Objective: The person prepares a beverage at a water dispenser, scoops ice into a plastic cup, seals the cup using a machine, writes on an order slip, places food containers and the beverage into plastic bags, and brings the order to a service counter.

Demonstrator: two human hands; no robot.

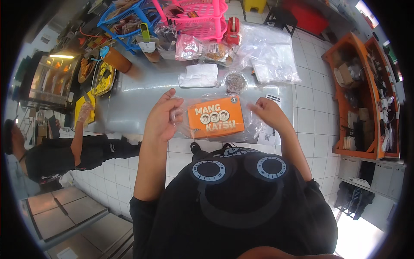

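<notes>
An orange printed cardboard box [216, 117] lies at the front edge of the steel worktable, with a clear plastic bag [254, 124] around it. My left hand [167, 115] is at the box's left, its fingers curled on the bag's film. At the right side, my right hand [266, 111] has its fingers bent in beside the film; whether it grips the plastic is unclear. Just behind the box stands a round clear-lidded container [235, 81], near a folded white paper packet [199, 75]. Printed paper slips [267, 134] lie partly under my right forearm.
Plastic bags [271, 48], a red tape dispenser [233, 30], a pink rack [197, 16] and a blue basket [121, 21] crowd the table's back. To the left, a gloved co-worker holds a knife [86, 97] over a yellow cutting board [80, 111]. An orange shelf [338, 64] stands at right.
</notes>
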